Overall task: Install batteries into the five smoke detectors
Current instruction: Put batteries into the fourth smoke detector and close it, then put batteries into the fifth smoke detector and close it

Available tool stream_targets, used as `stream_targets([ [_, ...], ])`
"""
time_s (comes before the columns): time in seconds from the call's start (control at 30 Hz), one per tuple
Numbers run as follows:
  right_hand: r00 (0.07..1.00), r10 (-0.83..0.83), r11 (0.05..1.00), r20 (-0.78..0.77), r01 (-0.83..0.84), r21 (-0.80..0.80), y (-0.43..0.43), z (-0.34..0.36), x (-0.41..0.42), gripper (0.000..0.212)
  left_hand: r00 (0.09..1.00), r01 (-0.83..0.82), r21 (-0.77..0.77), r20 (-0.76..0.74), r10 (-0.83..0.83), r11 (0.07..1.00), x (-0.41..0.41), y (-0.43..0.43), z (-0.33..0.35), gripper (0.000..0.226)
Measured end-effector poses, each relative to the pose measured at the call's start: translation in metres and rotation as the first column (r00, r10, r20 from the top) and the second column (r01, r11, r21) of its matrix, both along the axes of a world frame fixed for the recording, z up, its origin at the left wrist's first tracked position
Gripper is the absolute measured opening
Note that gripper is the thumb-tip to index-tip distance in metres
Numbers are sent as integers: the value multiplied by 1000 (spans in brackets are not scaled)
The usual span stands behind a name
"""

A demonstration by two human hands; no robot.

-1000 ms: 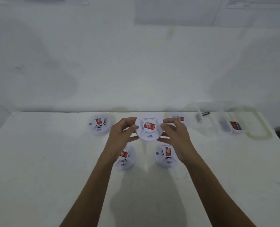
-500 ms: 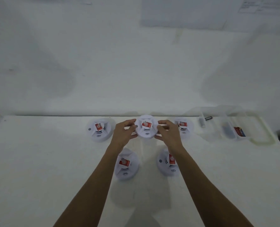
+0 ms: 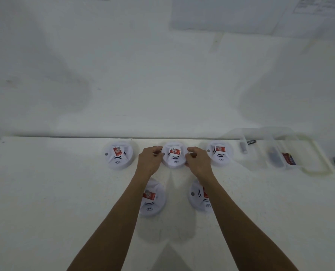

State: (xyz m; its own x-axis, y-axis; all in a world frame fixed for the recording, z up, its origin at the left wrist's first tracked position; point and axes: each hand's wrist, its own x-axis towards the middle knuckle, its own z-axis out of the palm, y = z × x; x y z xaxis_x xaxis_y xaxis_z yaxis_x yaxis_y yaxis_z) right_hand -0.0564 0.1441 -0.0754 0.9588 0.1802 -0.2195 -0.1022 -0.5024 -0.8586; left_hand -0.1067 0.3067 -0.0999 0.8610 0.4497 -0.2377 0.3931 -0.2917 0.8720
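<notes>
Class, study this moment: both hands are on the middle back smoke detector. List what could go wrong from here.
1. The left hand and right hand grip the middle detector at its sides only; it might slip.
2. Both forearms pass over the near left detector and near right detector; drawing back low could knock them.
3. All five detectors look alike, so one could be skipped.

Left forearm point(image 3: 123, 210) partly hides near-left detector point(image 3: 154, 204); right forearm point(image 3: 225, 210) partly hides near-right detector point(image 3: 197, 198).
</notes>
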Motion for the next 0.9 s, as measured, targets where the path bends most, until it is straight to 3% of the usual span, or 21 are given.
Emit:
stream_targets([
  [0.4, 1000, 6, 999, -8, -6, -32, 1, 1, -1, 21, 1000, -16, -133, -14, 15, 991, -6, 1, 11, 29],
  [0.5, 999, -19, 998, -42, 16, -62, 5, 6, -2, 35, 999, 25, -121, -44, -30, 992, -11, 3, 22, 32],
  [0.6, 990, -28, 988, 137, 48, -144, 14, 13, -10, 36, 999, 34, -21, 32, -33, 999, -23, 11, 32, 30],
  [0.67, 961, 3, 990, 276, 36, -136, 25, 17, -18, 30, 987, -42, 40, 155, 35, 998, -33, 17, 38, 25],
  [0.77, 935, 69, 997, 349, -50, -62, 48, 23, -28, 26, 928, -247, 146, 321, 191, 958, -53, 30, 49, 23],
  [0.9, 953, 224, 974, 203, -228, -2, 81, 30, -37, 27, 849, -480, 269, 382, 365, 835, -75, 55, 46, 25],
])
